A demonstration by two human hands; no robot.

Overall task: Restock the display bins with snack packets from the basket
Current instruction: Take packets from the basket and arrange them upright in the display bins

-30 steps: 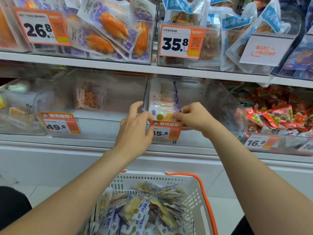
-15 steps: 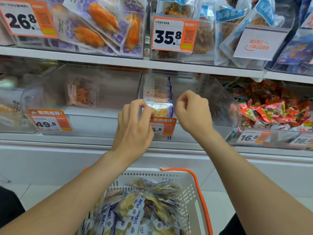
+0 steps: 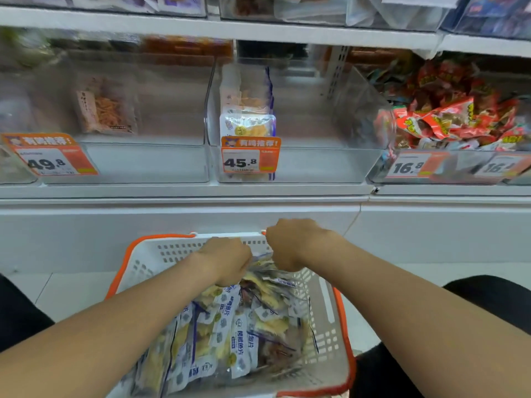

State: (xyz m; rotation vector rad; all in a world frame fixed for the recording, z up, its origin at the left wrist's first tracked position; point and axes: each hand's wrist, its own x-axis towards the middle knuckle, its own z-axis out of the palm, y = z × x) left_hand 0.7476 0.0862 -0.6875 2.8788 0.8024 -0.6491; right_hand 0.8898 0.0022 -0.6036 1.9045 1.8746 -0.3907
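Glossy white-and-blue snack packets (image 3: 235,334) lie heaped in the perforated white basket (image 3: 327,326), beneath and nearer than both hands. The left hand (image 3: 227,259) and right hand (image 3: 290,245) dip side by side at its far orange-edged rim, fingers curled down out of sight, so any grip cannot be told. Above them, a clear plastic bin (image 3: 316,165) holds a few upright packs (image 3: 247,124) at its left wall, with open room to their right.
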